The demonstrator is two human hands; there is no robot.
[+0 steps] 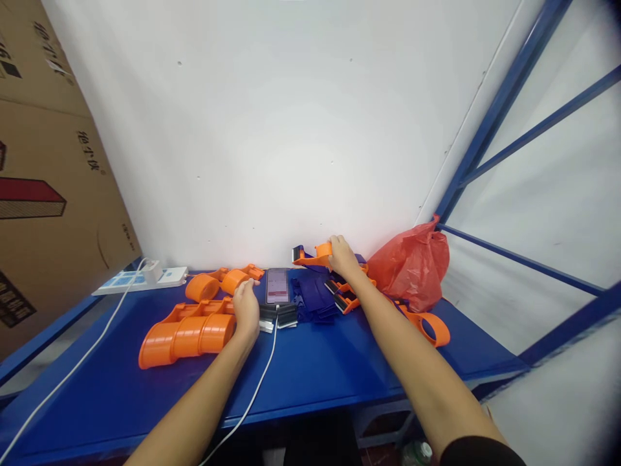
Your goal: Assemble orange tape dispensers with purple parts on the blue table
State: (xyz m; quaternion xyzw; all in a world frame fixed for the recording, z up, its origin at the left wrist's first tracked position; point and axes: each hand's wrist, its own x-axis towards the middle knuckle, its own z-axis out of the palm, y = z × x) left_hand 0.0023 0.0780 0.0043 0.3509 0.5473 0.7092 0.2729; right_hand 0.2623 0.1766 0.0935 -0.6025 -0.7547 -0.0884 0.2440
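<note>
My left hand (246, 309) rests at the right end of a row of orange plastic tape-dispenser shells (187, 335), fingers loosely curled against them. My right hand (342, 256) reaches to the back of the blue shelf (310, 372) and closes over an orange and blue dispenser part (311, 255). Between the hands lies a phone (277, 286) with its screen lit and a white cable (257, 388) plugged in. Dark blue parts (315, 299) and small metal blade pieces (277, 317) lie beside the phone.
More orange parts (220, 282) lie behind my left hand, and an orange handle (429, 325) at the right. A red plastic bag (412, 265) sits at the back right. A white power strip (140, 278) lies back left, next to cardboard boxes (43, 181). Blue rack bars (504, 123) rise on the right.
</note>
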